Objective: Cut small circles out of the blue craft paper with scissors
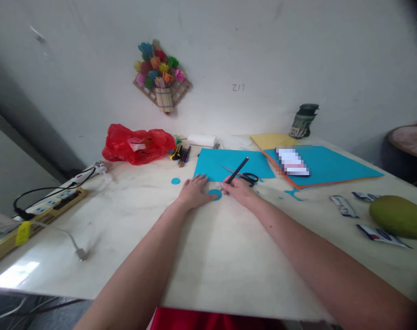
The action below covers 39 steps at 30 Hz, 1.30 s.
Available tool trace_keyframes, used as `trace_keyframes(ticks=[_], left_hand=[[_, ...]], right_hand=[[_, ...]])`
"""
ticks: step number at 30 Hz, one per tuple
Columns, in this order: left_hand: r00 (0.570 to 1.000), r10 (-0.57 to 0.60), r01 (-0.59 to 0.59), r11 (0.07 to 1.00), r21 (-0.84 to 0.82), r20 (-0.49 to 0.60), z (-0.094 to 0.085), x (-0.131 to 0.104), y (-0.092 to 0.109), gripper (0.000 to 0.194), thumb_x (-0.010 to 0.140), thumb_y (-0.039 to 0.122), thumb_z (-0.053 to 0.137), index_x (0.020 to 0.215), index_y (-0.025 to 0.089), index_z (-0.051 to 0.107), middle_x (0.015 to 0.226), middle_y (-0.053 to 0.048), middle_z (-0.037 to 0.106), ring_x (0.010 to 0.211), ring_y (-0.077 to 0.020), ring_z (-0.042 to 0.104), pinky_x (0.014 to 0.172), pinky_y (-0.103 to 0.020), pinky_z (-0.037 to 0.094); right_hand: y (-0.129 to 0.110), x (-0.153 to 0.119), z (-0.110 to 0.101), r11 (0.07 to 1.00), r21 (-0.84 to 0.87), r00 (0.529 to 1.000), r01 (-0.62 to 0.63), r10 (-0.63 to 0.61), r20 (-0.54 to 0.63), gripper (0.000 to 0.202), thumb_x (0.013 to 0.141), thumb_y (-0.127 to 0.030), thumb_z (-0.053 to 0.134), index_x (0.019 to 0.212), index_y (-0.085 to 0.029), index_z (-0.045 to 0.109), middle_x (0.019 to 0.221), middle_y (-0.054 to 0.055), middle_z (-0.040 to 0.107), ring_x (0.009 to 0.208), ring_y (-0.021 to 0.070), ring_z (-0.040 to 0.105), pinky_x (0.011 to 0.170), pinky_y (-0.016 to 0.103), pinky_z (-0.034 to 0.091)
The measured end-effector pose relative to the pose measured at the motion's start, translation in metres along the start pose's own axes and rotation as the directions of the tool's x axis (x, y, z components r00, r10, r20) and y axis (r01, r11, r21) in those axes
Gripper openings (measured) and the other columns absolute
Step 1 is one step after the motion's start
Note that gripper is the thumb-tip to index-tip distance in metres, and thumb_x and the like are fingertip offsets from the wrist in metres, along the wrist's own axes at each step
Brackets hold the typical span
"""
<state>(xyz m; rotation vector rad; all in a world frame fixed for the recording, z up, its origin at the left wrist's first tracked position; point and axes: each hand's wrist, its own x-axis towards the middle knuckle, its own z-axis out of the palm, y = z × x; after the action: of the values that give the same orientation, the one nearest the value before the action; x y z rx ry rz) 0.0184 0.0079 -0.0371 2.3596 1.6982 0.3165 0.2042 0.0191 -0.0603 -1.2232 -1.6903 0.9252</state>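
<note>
A black pen (238, 168) is gripped in my right hand (238, 189), its tip down near a small blue paper disc (215, 195). My left hand (194, 191) lies spread, its thumb touching the disc and its fingertips at the lower edge of a blue sheet (208, 162). Black-handled scissors (250, 178) rest partly on that sheet, just behind my right hand. Another blue disc (175, 181) lies on the table left of my left hand. Blue paper scraps (292, 194) are scattered to the right.
A red plastic bag (136, 144), markers (185, 156) and a yellow cutter (176, 152) sit at the back. On the right are a phone (294, 161) on stacked sheets (339, 165), a bottle (303, 121), wrappers (344, 206) and a green fruit (397, 217). A power strip (53, 204) is left.
</note>
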Motion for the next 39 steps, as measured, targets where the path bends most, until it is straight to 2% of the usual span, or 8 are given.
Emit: trace_keyframes(ticks=[6, 17, 30, 39], left_hand=[[1.0, 0.004, -0.004, 1.0, -0.012, 0.0, -0.001, -0.001, 0.001, 0.082, 0.065, 0.071, 0.049, 0.133, 0.026, 0.039, 0.146, -0.006, 0.028, 0.136, -0.0266, 0.02, 0.108, -0.047, 0.014], [1.0, -0.002, 0.002, 1.0, -0.021, -0.003, -0.002, -0.001, 0.001, 0.08, 0.064, 0.071, 0.051, 0.132, 0.029, 0.04, 0.146, -0.005, 0.028, 0.135, -0.0269, 0.021, 0.108, -0.047, 0.015], [1.0, 0.005, -0.005, 1.0, -0.018, 0.0, -0.002, -0.001, 0.001, 0.081, 0.065, 0.07, 0.05, 0.133, 0.027, 0.039, 0.146, -0.006, 0.029, 0.136, -0.027, 0.02, 0.108, -0.046, 0.015], [1.0, -0.001, 0.001, 1.0, -0.022, 0.003, -0.003, -0.001, 0.002, 0.083, 0.064, 0.072, 0.049, 0.133, 0.026, 0.039, 0.146, -0.007, 0.028, 0.136, -0.0269, 0.02, 0.108, -0.047, 0.014]], right_hand=[[0.003, 0.001, 0.001, 0.999, -0.032, 1.0, 0.012, -0.012, -0.003, 0.018, 0.075, -0.036, 0.057, 0.072, -0.019, 0.059, 0.059, 0.0, 0.063, 0.059, 0.0133, 0.059, 0.062, 0.027, 0.045], [0.012, 0.005, 0.002, 0.999, 0.011, 0.999, 0.033, -0.033, 0.006, 0.017, 0.076, -0.036, 0.057, 0.074, -0.019, 0.059, 0.06, 0.0, 0.063, 0.059, 0.0131, 0.06, 0.062, 0.027, 0.046], [0.004, 0.002, 0.001, 1.0, -0.019, 1.0, 0.025, -0.025, -0.001, 0.018, 0.076, -0.036, 0.057, 0.07, -0.019, 0.059, 0.059, 0.0, 0.063, 0.058, 0.0128, 0.059, 0.062, 0.027, 0.046], [0.008, 0.004, 0.002, 1.0, -0.008, 1.0, 0.022, -0.022, -0.007, 0.019, 0.075, -0.039, 0.057, 0.072, -0.021, 0.058, 0.059, 0.0, 0.063, 0.059, 0.0141, 0.06, 0.062, 0.028, 0.046]])
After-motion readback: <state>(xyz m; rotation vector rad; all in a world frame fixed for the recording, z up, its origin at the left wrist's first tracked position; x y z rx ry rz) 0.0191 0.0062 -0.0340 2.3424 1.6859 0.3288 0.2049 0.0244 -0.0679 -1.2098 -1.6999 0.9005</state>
